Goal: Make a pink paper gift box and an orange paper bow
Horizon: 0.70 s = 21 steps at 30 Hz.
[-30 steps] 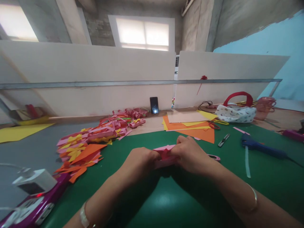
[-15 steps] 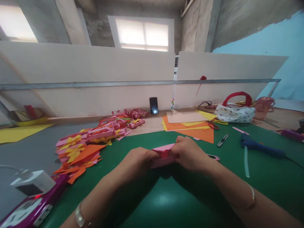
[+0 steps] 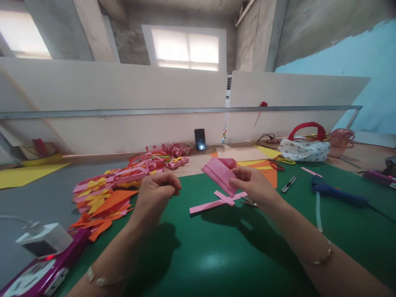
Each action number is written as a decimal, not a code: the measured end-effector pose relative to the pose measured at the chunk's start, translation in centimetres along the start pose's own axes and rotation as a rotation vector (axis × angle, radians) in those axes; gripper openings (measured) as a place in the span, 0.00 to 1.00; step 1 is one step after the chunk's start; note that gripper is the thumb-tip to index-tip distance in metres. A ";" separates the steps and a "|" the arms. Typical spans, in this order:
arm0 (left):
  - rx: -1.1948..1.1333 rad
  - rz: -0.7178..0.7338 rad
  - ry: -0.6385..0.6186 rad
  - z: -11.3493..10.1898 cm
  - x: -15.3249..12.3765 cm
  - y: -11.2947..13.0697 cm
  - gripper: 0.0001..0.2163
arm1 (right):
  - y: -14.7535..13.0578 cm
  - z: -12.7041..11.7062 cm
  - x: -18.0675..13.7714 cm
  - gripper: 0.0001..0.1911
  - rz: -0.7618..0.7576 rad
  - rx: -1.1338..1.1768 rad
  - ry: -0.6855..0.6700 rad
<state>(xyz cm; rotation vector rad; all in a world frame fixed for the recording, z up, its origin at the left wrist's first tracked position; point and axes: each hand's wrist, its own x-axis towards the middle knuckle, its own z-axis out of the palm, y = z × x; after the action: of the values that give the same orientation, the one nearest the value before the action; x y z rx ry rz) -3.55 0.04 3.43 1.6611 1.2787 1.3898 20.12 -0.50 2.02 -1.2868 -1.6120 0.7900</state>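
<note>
My right hand [image 3: 254, 185] is raised over the green mat [image 3: 216, 247] and pinches a folded pink paper piece [image 3: 221, 173]. My left hand [image 3: 159, 191] hovers to its left, fingers curled into a loose fist with nothing visible in them. Below the folded piece, two pink paper strips [image 3: 216, 201] lie crossed on the mat. A pair of scissors [image 3: 249, 202] lies partly hidden behind my right hand.
A heap of folded pink, yellow and orange paper pieces [image 3: 117, 181] lies at the left. Orange and yellow sheets [image 3: 262, 167], a phone [image 3: 199, 139], a patterned bag [image 3: 305, 149], a blue glue gun [image 3: 337, 194] and a purple power strip [image 3: 40, 268] surround the mat.
My hands were together on the mat pressing the pink paper. Now they have parted and lifted; the right holds the folded piece up, uncovering the crossed strips.
</note>
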 end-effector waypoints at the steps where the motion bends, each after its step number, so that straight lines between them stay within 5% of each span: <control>1: -0.020 -0.025 0.009 0.0 0.1 -0.1 0.07 | -0.1 0.1 -0.1 0.09 0.022 0.058 -0.035; 6: -0.098 -0.105 0.073 -0.2 0.5 -0.3 0.09 | -0.1 1.0 -0.9 0.06 0.124 0.093 -0.396; 11: 0.046 -0.174 -0.063 0.2 0.7 -0.8 0.09 | -0.5 2.4 -2.3 0.09 0.109 0.006 -0.614; 16: 0.390 -0.083 -0.213 0.8 0.8 -0.9 0.14 | -2.6 0.7 -3.7 0.12 -0.224 -0.334 -0.442; 18: 0.506 -0.016 -0.347 1.2 0.6 -1.0 0.20 | -2.5 -2.3 -4.0 0.12 -0.269 -0.403 -0.377; 21: 0.598 0.022 -0.492 2.0 -0.1 -1.3 0.21 | 0.6 -9.3 -4.1 0.10 -0.120 -0.583 -0.165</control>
<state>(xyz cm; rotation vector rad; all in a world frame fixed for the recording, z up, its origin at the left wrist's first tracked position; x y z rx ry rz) -2.00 0.62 1.71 2.2297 1.4450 0.5507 29.15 -4.79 4.07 -1.5293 -2.1288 0.3624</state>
